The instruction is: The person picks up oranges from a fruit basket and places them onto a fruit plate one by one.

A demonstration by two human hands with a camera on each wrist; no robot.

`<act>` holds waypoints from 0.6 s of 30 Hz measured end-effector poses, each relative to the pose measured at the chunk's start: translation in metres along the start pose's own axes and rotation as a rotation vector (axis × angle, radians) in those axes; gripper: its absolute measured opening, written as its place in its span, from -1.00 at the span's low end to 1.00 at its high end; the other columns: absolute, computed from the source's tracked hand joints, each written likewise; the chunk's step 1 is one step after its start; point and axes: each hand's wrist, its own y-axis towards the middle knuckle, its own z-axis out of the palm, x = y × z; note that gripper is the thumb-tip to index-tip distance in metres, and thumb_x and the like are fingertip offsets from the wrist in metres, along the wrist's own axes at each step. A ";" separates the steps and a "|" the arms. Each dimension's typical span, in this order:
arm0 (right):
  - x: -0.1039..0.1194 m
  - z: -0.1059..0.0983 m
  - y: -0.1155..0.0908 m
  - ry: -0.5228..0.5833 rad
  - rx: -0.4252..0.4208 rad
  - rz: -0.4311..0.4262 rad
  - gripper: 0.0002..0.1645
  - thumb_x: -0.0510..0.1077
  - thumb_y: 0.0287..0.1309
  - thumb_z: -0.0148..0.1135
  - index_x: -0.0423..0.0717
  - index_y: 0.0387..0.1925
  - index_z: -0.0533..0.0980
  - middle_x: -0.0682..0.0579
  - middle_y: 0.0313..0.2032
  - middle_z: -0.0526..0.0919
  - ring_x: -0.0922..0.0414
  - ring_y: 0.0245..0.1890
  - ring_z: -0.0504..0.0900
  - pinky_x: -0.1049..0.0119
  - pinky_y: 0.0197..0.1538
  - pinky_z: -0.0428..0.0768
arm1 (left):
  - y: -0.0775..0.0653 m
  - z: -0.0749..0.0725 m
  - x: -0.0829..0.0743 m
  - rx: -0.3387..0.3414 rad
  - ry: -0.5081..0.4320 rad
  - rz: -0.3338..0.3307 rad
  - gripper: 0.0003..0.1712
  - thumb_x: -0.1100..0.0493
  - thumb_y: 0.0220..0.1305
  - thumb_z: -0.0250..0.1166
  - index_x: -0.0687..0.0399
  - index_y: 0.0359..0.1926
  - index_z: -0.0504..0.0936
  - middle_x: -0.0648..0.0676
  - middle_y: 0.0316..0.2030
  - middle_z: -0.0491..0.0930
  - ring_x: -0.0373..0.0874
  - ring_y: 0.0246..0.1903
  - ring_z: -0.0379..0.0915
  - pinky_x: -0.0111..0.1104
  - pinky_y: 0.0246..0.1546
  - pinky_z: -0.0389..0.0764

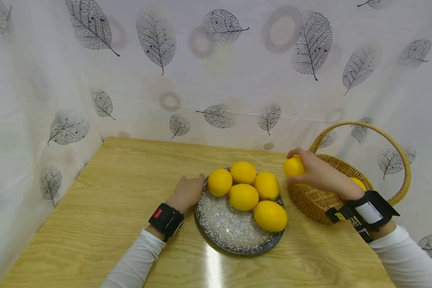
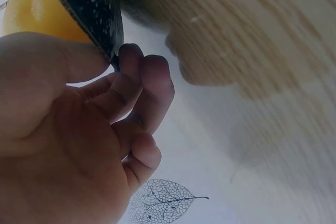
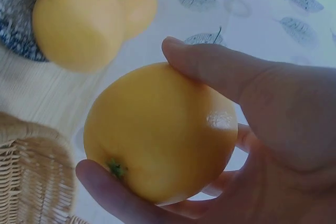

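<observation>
In the head view my right hand holds a yellow lemon above the left side of the wicker basket. The right wrist view shows this lemon between thumb and curled fingers, its green stem end visible. My left hand pinches the left rim of a round, speckled dark-edged plate. In the left wrist view the thumb lies on the rim's upper side and fingertips reach its underside. Several lemons sit on the plate's far and right parts.
The basket has a tall arched handle, and another lemon shows inside, partly hidden by the right wrist. A wooden table carries everything. Behind it hangs a pale curtain printed with leaves.
</observation>
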 end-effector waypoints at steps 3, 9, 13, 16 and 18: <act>0.006 0.001 -0.001 0.012 0.001 0.003 -0.18 -0.01 0.17 0.48 -0.20 0.29 0.25 -0.33 0.05 0.49 -0.07 -0.12 0.57 0.17 -0.16 0.62 | 0.001 0.001 0.001 0.006 -0.001 -0.004 -0.46 0.17 0.55 0.04 0.33 0.43 0.34 0.27 0.08 0.72 0.11 0.20 0.62 0.17 0.46 0.26; 0.020 0.003 -0.004 0.009 0.016 0.001 -0.21 -0.01 0.19 0.46 -0.13 0.30 0.25 -0.34 0.10 0.46 -0.04 -0.16 0.57 0.21 -0.19 0.61 | 0.001 0.001 0.001 0.014 -0.006 -0.004 -0.45 0.13 0.56 0.05 0.33 0.43 0.34 0.27 0.10 0.71 0.13 0.22 0.60 0.19 0.46 0.25; 0.030 0.005 -0.006 0.011 0.019 -0.022 -0.21 0.01 0.19 0.46 -0.13 0.31 0.27 -0.35 0.13 0.46 0.00 -0.18 0.57 0.23 -0.19 0.58 | 0.002 0.001 0.001 0.021 -0.015 -0.009 -0.46 0.15 0.56 0.05 0.32 0.42 0.35 0.27 0.10 0.71 0.13 0.23 0.60 0.19 0.46 0.24; 0.038 0.006 -0.007 0.023 0.013 -0.035 -0.22 0.02 0.18 0.46 -0.12 0.30 0.30 -0.32 0.09 0.49 0.03 -0.20 0.57 0.25 -0.19 0.58 | 0.003 0.001 0.000 0.023 -0.020 -0.012 -0.46 0.16 0.55 0.05 0.32 0.43 0.34 0.26 0.12 0.70 0.12 0.24 0.59 0.19 0.47 0.22; 0.043 0.008 -0.007 0.034 0.013 -0.040 -0.23 0.02 0.18 0.47 -0.11 0.29 0.31 -0.29 0.08 0.51 0.05 -0.22 0.57 0.26 -0.21 0.57 | 0.003 0.001 0.000 0.019 -0.016 -0.012 -0.46 0.17 0.55 0.05 0.32 0.43 0.34 0.26 0.12 0.70 0.12 0.24 0.59 0.19 0.47 0.23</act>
